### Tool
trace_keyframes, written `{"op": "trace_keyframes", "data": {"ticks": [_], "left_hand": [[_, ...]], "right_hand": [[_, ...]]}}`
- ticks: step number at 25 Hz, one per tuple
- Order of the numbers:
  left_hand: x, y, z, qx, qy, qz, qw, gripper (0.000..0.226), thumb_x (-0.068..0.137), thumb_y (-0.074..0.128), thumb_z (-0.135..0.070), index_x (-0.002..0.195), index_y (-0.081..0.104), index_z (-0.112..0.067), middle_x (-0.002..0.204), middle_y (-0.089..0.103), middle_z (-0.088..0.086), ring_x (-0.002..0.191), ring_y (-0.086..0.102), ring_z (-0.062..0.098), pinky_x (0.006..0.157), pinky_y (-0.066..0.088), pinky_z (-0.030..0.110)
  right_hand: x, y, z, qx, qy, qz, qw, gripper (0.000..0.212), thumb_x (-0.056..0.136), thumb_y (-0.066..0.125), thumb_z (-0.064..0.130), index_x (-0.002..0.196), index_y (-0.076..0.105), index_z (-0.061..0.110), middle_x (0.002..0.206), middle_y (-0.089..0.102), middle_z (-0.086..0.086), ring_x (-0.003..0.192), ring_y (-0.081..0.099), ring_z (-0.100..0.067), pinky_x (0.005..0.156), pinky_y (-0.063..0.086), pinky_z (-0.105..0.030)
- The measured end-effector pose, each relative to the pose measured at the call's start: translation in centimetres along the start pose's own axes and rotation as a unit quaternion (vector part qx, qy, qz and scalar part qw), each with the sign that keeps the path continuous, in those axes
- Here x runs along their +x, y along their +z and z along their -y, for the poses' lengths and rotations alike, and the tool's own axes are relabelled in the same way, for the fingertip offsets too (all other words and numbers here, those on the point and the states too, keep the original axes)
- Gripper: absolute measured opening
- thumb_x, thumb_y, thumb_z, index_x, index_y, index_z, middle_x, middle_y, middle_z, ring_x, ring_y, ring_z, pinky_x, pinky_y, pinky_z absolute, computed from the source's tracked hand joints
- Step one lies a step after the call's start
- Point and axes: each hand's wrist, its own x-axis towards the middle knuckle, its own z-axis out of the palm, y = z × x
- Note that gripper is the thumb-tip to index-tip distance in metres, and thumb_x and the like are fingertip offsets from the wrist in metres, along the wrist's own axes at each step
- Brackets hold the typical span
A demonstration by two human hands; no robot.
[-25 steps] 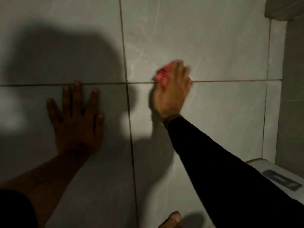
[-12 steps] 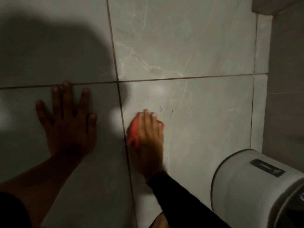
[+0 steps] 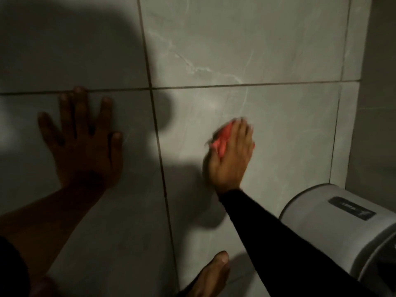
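Right of the grout line (image 3: 159, 146), the right hand (image 3: 230, 159) presses a red cloth (image 3: 221, 141) down with straight fingers (image 3: 240, 136); left of it, the left hand (image 3: 85, 146) lies spread wide.

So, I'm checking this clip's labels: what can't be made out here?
Head view only.
Red cloth: mostly under the right hand, motion-blurred; shape unclear.
White appliance: cut by right and bottom edges; its dark label too small to read.
Left hand: in shadow, flat on the tile; detail lost.

Red cloth (image 3: 221, 142) mostly under blurred right hand (image 3: 232, 156), perhaps crumpled.
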Motion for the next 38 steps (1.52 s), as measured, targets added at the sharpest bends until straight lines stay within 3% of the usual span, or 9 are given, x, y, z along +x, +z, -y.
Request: {"op": "trace_keyframes", "data": {"ticks": [5, 9, 14, 17, 20, 25, 29, 33, 38], "left_hand": [[0.3, 0.0, 0.5, -0.003, -0.005, 0.001, 1.0, 0.072, 0.106, 0.031, -0.049, 0.175, 0.016, -0.034, 0.185, -0.003, 0.011, 0.17, 0.0, 0.039, 0.128, 0.001, 0.075], [0.1, 0.1, 0.1, 0.014, -0.013, 0.01, 1.0, 0.073, 0.105, 0.032, -0.048, 0.175, 0.017, -0.033, 0.185, -0.002, 0.011, 0.17, 0.0, 0.038, 0.128, -0.001, 0.072], [0.3, -0.3, 0.2, 0.005, -0.005, 0.011, 1.0, 0.072, 0.105, 0.035, -0.048, 0.174, 0.019, -0.033, 0.185, 0.0, 0.011, 0.17, 0.002, 0.038, 0.129, -0.001, 0.071], [0.1, -0.4, -0.2, 0.002, -0.012, 0.008, 1.0, 0.073, 0.105, 0.037, -0.047, 0.174, 0.02, -0.032, 0.185, 0.002, 0.012, 0.17, 0.003, 0.038, 0.128, -0.004, 0.069], [0.0, 0.1, 0.0, 0.008, -0.004, -0.005, 1.0, 0.073, 0.105, 0.036, -0.047, 0.175, 0.02, -0.032, 0.185, 0.001, 0.011, 0.171, 0.002, 0.038, 0.129, -0.005, 0.068], [0.1, 0.4, 0.6, 0.014, -0.004, -0.008, 1.0, 0.074, 0.104, 0.034, -0.048, 0.175, 0.017, -0.034, 0.185, -0.001, 0.01, 0.171, 0.002, 0.038, 0.129, -0.002, 0.07], [0.1, 0.1, 0.5, 0.029, -0.005, -0.009, 1.0, 0.074, 0.104, 0.035, -0.047, 0.175, 0.018, -0.033, 0.184, 0.004, 0.013, 0.17, 0.006, 0.039, 0.129, -0.001, 0.07], [0.0, 0.0, 0.0, 0.027, 0.004, -0.016, 0.999, 0.073, 0.104, 0.036, -0.046, 0.174, 0.022, -0.03, 0.184, 0.01, 0.015, 0.169, 0.013, 0.041, 0.129, 0.004, 0.071], [0.3, -0.4, 0.0, 0.004, 0.001, -0.01, 1.0, 0.073, 0.103, 0.04, -0.044, 0.174, 0.025, -0.029, 0.183, 0.012, 0.016, 0.169, 0.013, 0.041, 0.129, 0.003, 0.072]], "right_hand": [[-6.0, 0.9, 0.0, -0.07, -0.129, 0.065, 0.987, 0.078, 0.101, 0.044, 0.04, 0.169, 0.021, 0.01, 0.18, 0.016, -0.013, 0.166, 0.014, -0.04, 0.134, 0.014, -0.064], [2.9, -1.4, -0.6, 0.008, 0.003, -0.01, 1.0, 0.083, 0.097, 0.038, 0.043, 0.166, 0.026, -0.002, 0.177, 0.021, -0.023, 0.165, 0.015, -0.045, 0.13, 0.021, -0.066], [1.4, 1.1, 3.8, -0.089, -0.176, 0.013, 0.98, 0.08, 0.101, 0.044, 0.043, 0.169, 0.02, 0.007, 0.179, 0.019, -0.017, 0.167, 0.013, -0.04, 0.135, 0.018, -0.059], [-1.6, -1.1, -0.8, -0.065, -0.099, 0.062, 0.991, 0.085, 0.098, 0.032, 0.05, 0.169, 0.02, 0.004, 0.18, 0.016, -0.019, 0.167, 0.011, -0.041, 0.133, 0.02, -0.066], [6.5, -2.0, 2.3, 0.008, 0.003, -0.039, 0.999, 0.086, 0.095, 0.036, 0.046, 0.166, 0.026, -0.002, 0.177, 0.022, -0.023, 0.166, 0.016, -0.044, 0.131, 0.021, -0.064], [-0.2, 2.7, 7.3, -0.077, -0.232, 0.001, 0.97, 0.078, 0.1, 0.049, 0.041, 0.167, 0.027, 0.009, 0.178, 0.026, -0.015, 0.167, 0.017, -0.036, 0.133, 0.02, -0.059], [-5.5, 0.1, -0.3, -0.081, -0.143, 0.078, 0.983, 0.075, 0.101, 0.038, 0.04, 0.167, 0.028, 0.007, 0.179, 0.016, -0.016, 0.165, 0.019, -0.044, 0.126, 0.028, -0.072], [6.7, -0.8, 3.5, 0.011, -0.028, -0.072, 0.997, 0.08, 0.099, 0.039, 0.044, 0.164, 0.033, -0.001, 0.174, 0.03, -0.024, 0.163, 0.023, -0.046, 0.129, 0.025, -0.067], [-0.9, 3.4, 8.3, -0.083, -0.312, 0.021, 0.946, 0.067, 0.105, 0.039, 0.041, 0.166, 0.034, 0.014, 0.176, 0.031, -0.013, 0.165, 0.022, -0.036, 0.132, 0.021, -0.059]]}}
